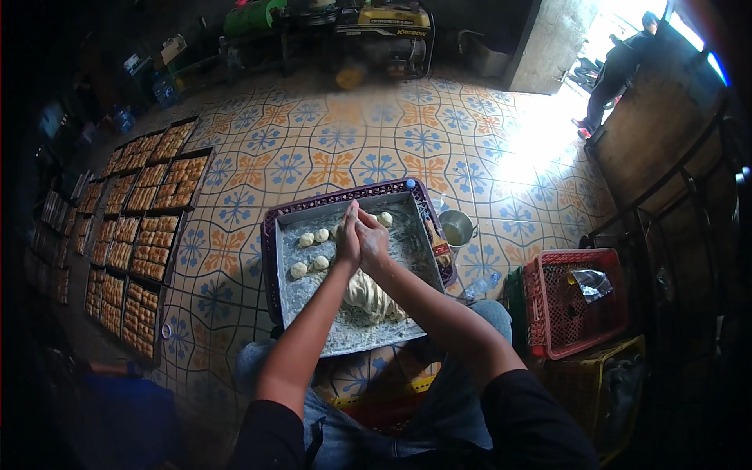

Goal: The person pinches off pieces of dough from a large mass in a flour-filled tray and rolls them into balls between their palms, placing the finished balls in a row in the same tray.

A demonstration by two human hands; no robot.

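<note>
My left hand (348,241) and my right hand (373,240) are pressed palm to palm over a floured metal tray (305,333). Their fingers point away from me, and whatever lies between the palms is hidden. Under my wrists rests a big pale lump of dough (368,298), partly covered by my right forearm. Small round dough balls (322,235) sit in pairs on the tray's left side. Past my fingers, at the far right of the tray, is another dough ball (385,219). The tray sits on a purple plastic crate (270,258).
A brush (439,244) lies on the crate's right rim, beside a metal pot (457,228). Trays of baked buns (149,251) cover the floor at left. A red crate (576,301) stands at right. A person (615,74) is by the bright doorway; a generator (385,39) stands far back.
</note>
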